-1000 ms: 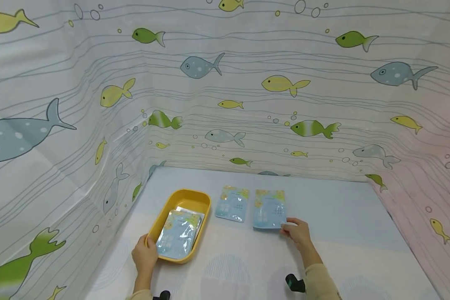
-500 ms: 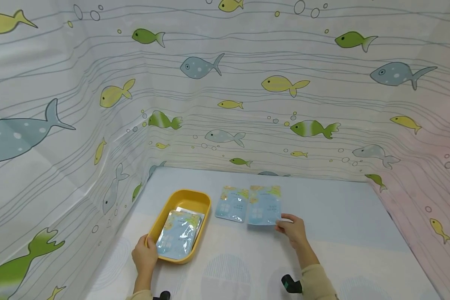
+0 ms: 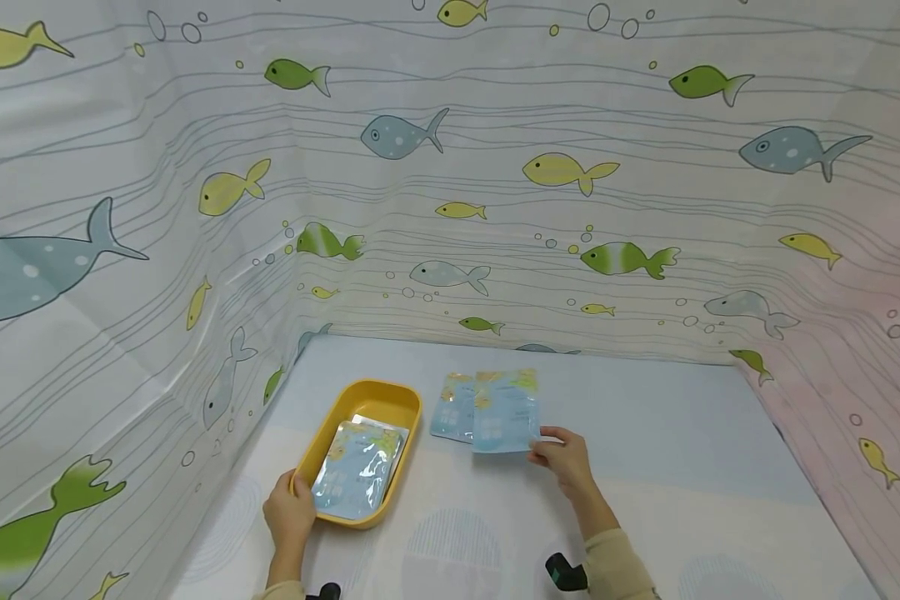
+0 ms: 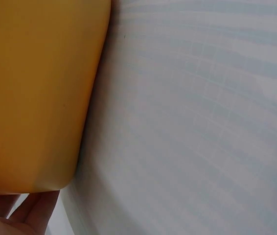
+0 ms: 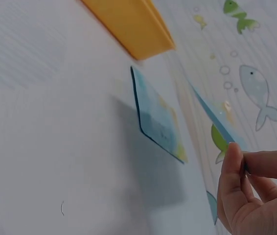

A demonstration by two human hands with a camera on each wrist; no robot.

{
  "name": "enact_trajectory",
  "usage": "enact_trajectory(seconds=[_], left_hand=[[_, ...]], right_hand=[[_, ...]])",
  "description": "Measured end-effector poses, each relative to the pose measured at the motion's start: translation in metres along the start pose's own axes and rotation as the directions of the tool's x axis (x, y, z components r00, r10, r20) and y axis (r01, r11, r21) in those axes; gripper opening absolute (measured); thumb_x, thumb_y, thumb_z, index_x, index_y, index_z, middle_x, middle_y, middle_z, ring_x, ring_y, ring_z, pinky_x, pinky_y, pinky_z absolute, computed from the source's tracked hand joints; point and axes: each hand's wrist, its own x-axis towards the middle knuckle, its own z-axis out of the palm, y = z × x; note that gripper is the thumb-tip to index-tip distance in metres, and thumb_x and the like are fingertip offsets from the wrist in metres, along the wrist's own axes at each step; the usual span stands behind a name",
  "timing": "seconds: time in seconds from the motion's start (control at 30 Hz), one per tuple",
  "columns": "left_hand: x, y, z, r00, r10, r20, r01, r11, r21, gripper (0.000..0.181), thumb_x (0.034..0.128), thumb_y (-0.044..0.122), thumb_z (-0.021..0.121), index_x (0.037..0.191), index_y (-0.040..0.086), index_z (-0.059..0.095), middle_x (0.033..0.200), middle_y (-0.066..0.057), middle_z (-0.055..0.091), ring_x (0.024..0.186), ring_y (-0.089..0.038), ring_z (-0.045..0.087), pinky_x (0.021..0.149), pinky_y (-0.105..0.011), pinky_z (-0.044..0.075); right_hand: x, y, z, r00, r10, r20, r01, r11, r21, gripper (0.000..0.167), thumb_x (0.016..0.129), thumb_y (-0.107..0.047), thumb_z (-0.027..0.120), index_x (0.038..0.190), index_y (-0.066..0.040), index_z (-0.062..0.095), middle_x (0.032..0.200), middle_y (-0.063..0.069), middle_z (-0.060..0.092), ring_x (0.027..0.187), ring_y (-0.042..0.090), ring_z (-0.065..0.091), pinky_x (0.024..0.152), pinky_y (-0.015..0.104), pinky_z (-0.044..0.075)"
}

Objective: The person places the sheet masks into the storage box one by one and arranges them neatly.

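Observation:
My left hand [image 3: 290,507] grips the near left corner of a yellow plastic tray [image 3: 412,421], thumb over the rim. Inside the tray lie shiny light-blue sachets [image 3: 356,471], stacked and slightly fanned. My right hand [image 3: 566,460] pinches one light-blue sachet [image 3: 506,417] by its near right corner. In the right wrist view this held sachet [image 5: 212,112] is seen nearly edge-on, raised off the table, between thumb and fingertips. Beneath it another sachet [image 3: 453,408] lies flat, its right part covered in the head view. The left wrist view shows the tray's outer wall [image 4: 35,98] with fingers under its end.
The table [image 3: 645,425] has a pale patterned cover. A fish-print curtain [image 3: 495,250] stands behind and along both sides. Dark wrist-camera mounts [image 3: 566,572] sit by the sleeves.
My right hand has carried the pinched sachet to the left, from beside the flat sachet to partly over it. My left hand and the tray have stayed put.

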Motion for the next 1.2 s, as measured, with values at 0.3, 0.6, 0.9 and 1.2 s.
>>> enact_trajectory(seconds=[0.3,0.6,0.9,1.2], left_hand=[[-0.001,0.001,-0.002,1.000,-0.010,0.009,0.010,1.000,0.002,0.027,0.0898,0.003,0.044,0.102,-0.016,0.058,0.096,-0.037,0.061,0.085,-0.057,0.055,0.074,-0.061,0.041],[0.000,0.001,-0.003,1.000,-0.005,0.000,0.005,1.000,-0.005,0.026,0.0894,0.003,0.045,0.101,-0.015,0.059,0.096,-0.036,0.061,0.085,-0.057,0.055,0.074,-0.060,0.041],[0.000,0.002,-0.004,1.000,-0.011,0.006,0.011,1.000,-0.007,0.026,0.0899,0.003,0.045,0.102,-0.016,0.059,0.097,-0.036,0.061,0.085,-0.057,0.055,0.074,-0.061,0.041],[0.000,0.003,-0.004,0.999,-0.028,0.026,0.028,1.000,-0.004,0.027,0.0908,0.004,0.044,0.104,-0.016,0.058,0.098,-0.037,0.060,0.087,-0.057,0.055,0.075,-0.060,0.041]], right_hand=[[-0.007,0.004,0.025,0.998,-0.009,0.069,0.009,1.000,-0.001,0.032,0.079,0.012,0.062,0.110,0.016,0.055,0.074,0.016,0.067,0.058,0.016,0.065,0.061,0.027,0.055],[-0.017,0.009,0.052,0.985,-0.007,0.170,0.004,1.000,0.018,0.036,0.080,0.010,0.062,0.114,0.018,0.051,0.072,0.011,0.066,0.060,0.013,0.065,0.063,0.027,0.055],[-0.024,0.009,0.077,0.969,-0.005,0.249,0.004,1.000,0.006,0.037,0.080,0.011,0.060,0.115,0.020,0.049,0.074,0.012,0.066,0.059,0.013,0.064,0.063,0.028,0.055],[-0.032,0.020,0.107,0.965,0.004,0.262,-0.005,1.000,0.003,0.036,0.079,0.011,0.062,0.113,0.018,0.053,0.075,0.014,0.064,0.058,0.012,0.064,0.061,0.027,0.055]])
